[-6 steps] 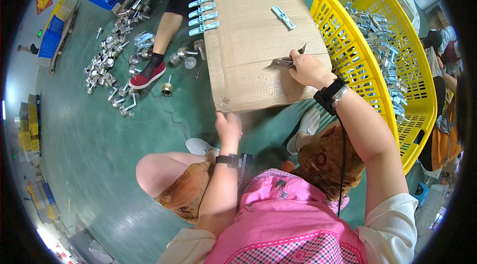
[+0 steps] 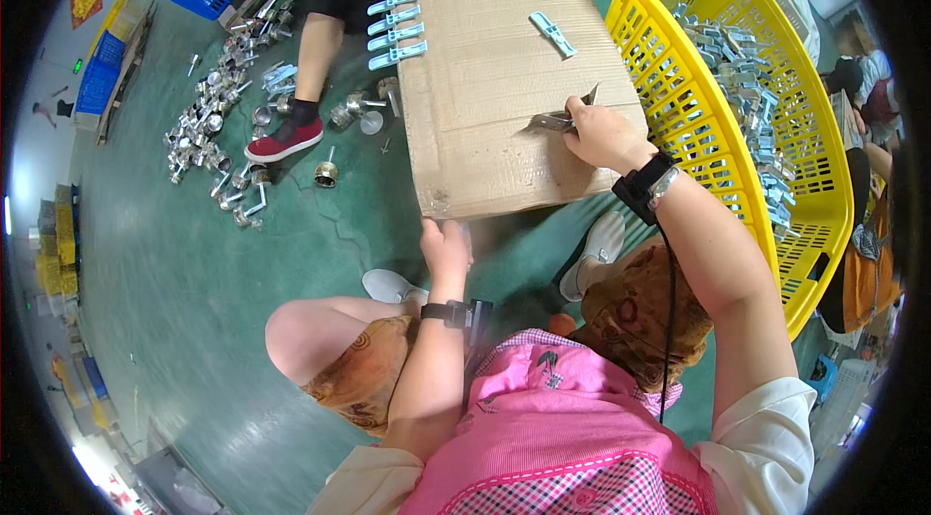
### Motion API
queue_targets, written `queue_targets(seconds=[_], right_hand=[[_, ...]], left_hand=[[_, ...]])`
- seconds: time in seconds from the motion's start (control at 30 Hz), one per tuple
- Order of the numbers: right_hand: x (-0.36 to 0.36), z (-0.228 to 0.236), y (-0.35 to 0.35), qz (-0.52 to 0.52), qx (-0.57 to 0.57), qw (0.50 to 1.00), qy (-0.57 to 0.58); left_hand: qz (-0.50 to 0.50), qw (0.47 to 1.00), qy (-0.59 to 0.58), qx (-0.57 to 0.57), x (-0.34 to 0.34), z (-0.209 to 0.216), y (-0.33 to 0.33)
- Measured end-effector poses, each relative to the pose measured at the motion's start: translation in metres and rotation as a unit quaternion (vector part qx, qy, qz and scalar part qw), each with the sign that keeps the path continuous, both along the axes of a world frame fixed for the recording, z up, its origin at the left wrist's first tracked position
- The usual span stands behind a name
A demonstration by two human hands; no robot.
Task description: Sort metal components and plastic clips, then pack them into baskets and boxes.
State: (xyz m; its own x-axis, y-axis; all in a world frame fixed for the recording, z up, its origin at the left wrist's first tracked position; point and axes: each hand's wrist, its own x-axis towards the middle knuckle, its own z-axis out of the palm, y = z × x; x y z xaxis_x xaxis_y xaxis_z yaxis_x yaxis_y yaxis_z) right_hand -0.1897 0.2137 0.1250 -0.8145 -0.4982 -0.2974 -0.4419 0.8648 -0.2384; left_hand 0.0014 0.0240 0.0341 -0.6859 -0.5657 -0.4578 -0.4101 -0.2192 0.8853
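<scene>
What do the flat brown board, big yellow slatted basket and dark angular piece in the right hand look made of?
Flat brown board: matte cardboard, by its creases and faint parallel ridges.
Big yellow slatted basket: probably moulded plastic, smooth, evenly coloured.
Dark angular piece in the right hand: perhaps metal, given its greyish sheen; too small to confirm.

The right grip [image 2: 603, 137] pinches, its forearm [image 2: 716, 241] angled inward, while the left grip [image 2: 447, 245] seems loosely curled.

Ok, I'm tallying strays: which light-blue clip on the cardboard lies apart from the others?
The lone clip just beyond the right hand; the other clips form a row along the cardboard's left edge.
</scene>
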Motion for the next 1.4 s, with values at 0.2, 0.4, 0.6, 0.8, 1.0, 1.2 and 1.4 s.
queue_targets(seconds=[0.2,0.4,0.6,0.8,1.0,1.2,1.4], right_hand=[[-0.003,-0.002,0.008,-0.004,0.000,1.000,-0.002],[-0.004,0.000,-0.001,0.013,-0.023,1.000,0.007],[0.001,-0.007,0.008,0.015,-0.039,0.999,0.013],[-0.004,-0.017,0.018,0.052,-0.026,0.998,0.029],[-0.001,-0.008,0.008,0.105,-0.030,0.994,0.031],[0.004,0.000,-0.002,0.151,-0.043,0.986,-0.064],[0.004,-0.003,-0.005,0.157,-0.068,0.983,-0.069]], left_hand=[[0.000,1.000,0.001,0.001,-0.006,-0.002,0.007],[0.008,1.000,-0.018,-0.024,-0.003,0.003,-0.003],[-0.027,0.986,-0.095,-0.132,-0.003,-0.008,0.003],[-0.054,0.991,-0.077,-0.096,0.004,-0.011,0.003],[-0.031,0.998,-0.018,-0.050,0.009,-0.014,-0.003],[-0.040,0.998,-0.014,-0.056,0.009,-0.010,-0.005],[-0.055,0.997,-0.014,-0.059,0.007,-0.016,-0.007]])
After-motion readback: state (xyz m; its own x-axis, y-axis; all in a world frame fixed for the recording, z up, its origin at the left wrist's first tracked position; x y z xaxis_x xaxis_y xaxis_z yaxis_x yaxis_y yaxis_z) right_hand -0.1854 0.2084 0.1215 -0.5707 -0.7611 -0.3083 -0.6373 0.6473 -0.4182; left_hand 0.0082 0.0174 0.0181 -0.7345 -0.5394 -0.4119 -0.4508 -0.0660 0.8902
